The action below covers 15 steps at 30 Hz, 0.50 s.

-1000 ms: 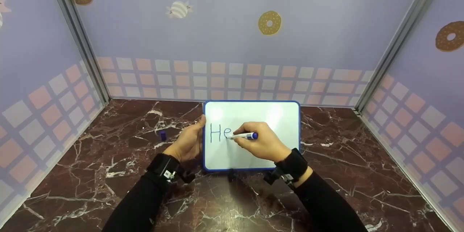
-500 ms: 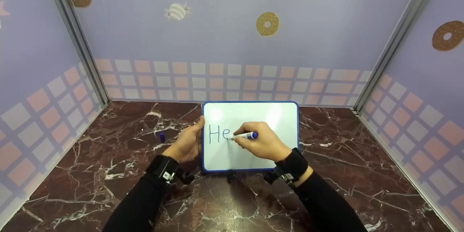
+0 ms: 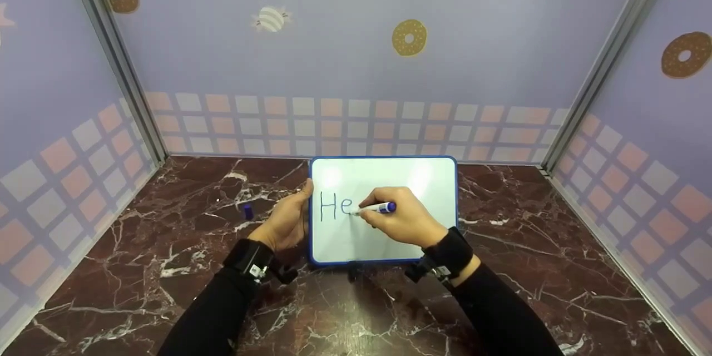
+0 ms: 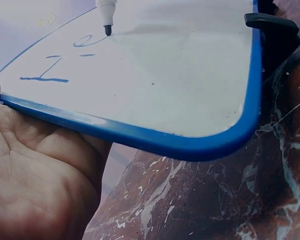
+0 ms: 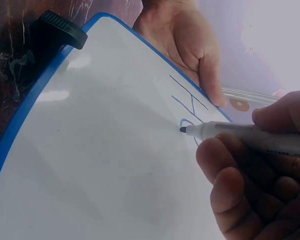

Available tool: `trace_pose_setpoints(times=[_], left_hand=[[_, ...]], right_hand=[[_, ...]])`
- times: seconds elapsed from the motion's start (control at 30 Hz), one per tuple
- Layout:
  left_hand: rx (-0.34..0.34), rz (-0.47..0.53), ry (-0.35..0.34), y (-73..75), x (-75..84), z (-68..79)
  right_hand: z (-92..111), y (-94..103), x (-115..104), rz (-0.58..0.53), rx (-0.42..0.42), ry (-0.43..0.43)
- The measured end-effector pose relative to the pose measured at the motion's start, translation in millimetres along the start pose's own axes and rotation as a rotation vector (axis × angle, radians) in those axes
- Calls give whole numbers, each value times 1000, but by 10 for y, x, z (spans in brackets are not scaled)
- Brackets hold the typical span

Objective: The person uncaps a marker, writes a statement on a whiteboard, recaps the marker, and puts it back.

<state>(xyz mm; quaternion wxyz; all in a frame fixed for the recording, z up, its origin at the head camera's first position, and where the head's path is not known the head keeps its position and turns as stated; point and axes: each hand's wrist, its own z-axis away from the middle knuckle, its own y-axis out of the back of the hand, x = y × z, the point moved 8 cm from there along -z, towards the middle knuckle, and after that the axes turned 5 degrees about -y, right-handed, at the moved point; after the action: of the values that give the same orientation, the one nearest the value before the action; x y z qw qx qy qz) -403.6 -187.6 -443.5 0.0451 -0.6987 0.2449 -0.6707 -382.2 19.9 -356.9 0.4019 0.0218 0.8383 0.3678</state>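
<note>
My left hand (image 3: 287,218) grips the left edge of a whiteboard (image 3: 389,247) with a blue frame, thumb at the rim and the palm beside and behind it. The board leans back, propped on the table. In my right hand (image 3: 403,214) a white marker (image 3: 375,208) with a blue end is pinched between thumb and fingers. Its dark tip (image 5: 184,129) is at the board surface, at the tail of the "e". Blue letters "He" (image 3: 329,206) stand on the left part of the board. In the left wrist view the marker (image 4: 106,11) points down at the writing.
A dark blue marker cap (image 3: 247,211) stands on the marbled table (image 3: 200,289), left of my left hand. A black clip-like piece (image 4: 275,25) sits at the board's lower edge. Patterned purple walls (image 3: 334,55) enclose the back and both sides.
The marker tip has moved slightly right across the board, drawing out the tail of the "e". My left hand keeps its hold; the head view has shifted slightly.
</note>
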Motion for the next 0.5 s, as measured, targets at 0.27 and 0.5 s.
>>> trace_pose_setpoints(times=[0.27,0.5], left_hand=[[20,11,-13,3,13,-9],[18,21,-13,-8,25,-10]], right_hand=[[-9,17,-9,15,12,5],[4,69,-36,-4,23,36]])
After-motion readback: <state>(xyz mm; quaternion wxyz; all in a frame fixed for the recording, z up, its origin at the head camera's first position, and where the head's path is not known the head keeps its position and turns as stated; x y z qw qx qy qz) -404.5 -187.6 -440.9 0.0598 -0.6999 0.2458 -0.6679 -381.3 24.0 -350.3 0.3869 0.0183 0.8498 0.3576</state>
